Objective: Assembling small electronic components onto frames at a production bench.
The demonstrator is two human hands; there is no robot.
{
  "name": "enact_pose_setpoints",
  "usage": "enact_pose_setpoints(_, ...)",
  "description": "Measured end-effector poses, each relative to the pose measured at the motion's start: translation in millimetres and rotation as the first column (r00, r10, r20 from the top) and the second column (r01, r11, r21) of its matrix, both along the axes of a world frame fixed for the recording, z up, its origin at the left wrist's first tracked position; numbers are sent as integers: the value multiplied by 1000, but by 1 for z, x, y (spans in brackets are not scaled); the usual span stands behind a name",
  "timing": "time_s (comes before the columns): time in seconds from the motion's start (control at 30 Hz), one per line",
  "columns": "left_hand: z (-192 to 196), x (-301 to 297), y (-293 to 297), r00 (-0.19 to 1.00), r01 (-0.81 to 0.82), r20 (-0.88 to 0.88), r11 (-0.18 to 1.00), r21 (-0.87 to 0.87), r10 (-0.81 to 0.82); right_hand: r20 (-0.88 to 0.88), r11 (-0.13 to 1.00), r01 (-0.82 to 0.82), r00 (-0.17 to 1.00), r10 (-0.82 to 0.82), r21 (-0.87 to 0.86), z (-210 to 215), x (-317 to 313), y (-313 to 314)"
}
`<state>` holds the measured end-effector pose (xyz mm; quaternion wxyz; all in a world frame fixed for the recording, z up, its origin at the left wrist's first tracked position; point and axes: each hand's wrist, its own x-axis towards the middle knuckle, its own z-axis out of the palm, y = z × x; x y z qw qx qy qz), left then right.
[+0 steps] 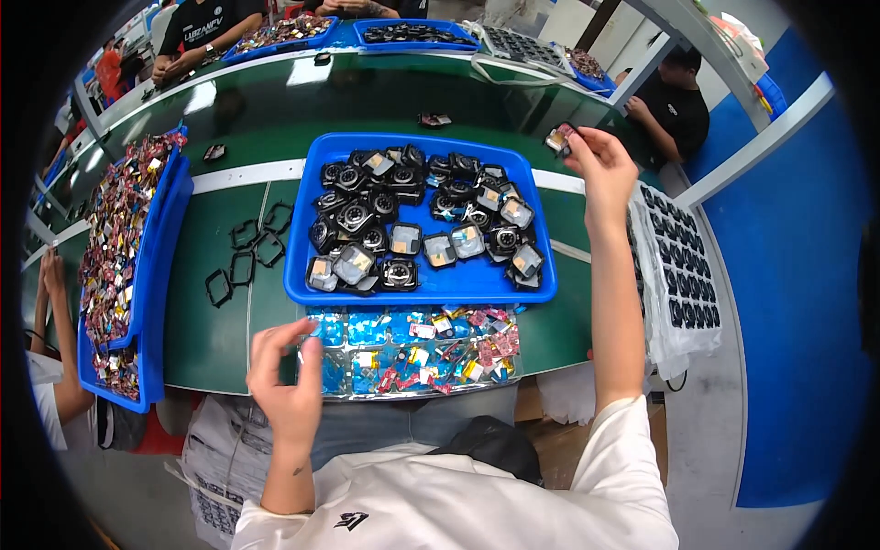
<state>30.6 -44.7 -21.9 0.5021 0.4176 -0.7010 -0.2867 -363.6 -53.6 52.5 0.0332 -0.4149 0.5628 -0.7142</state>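
Observation:
My right hand [603, 172] is raised past the far right corner of a blue tray [422, 298]. Its thumb and fingers pinch a small watch module [560, 139], dark-edged with a pale and pinkish face. My left hand [286, 367] hovers by the near left corner of the tray, fingers curled towards the thumb; a dark sliver shows between them, too hidden to name. Many black watch cases [354, 217] lie heaped in the tray, some showing grey backs. Before it, a clear compartment tray [344, 396] holds small pink, yellow and blue electronic parts [426, 353].
Several black square frames [242, 268] lie left of the tray. Farther left stands a blue bin [165, 275] heaped with small parts. On the right are trays of black pieces [683, 266]. Loose modules [434, 119] rest on the green belt [367, 101]; other people sit around it.

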Motion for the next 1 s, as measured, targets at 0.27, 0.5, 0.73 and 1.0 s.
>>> enact_pose_setpoints(0.27,-19,8,-10,975,-183,92,969,-167,200,-105,666,579,786,-609,471,-98,-153,-43)
enact_pose_setpoints(0.5,-26,9,-18,989,-131,-68,991,-21,129,-258,385,671,652,-713,633,-98,-150,-67)
enact_pose_setpoints(0.73,-34,9,-20,974,-97,-193,990,102,115,38,778,440,860,-509,449,-111,-181,-58)
enact_pose_setpoints(1.0,12,-8,2,968,210,189,949,-234,-167,117,943,-174,982,146,283,-7,-6,26)
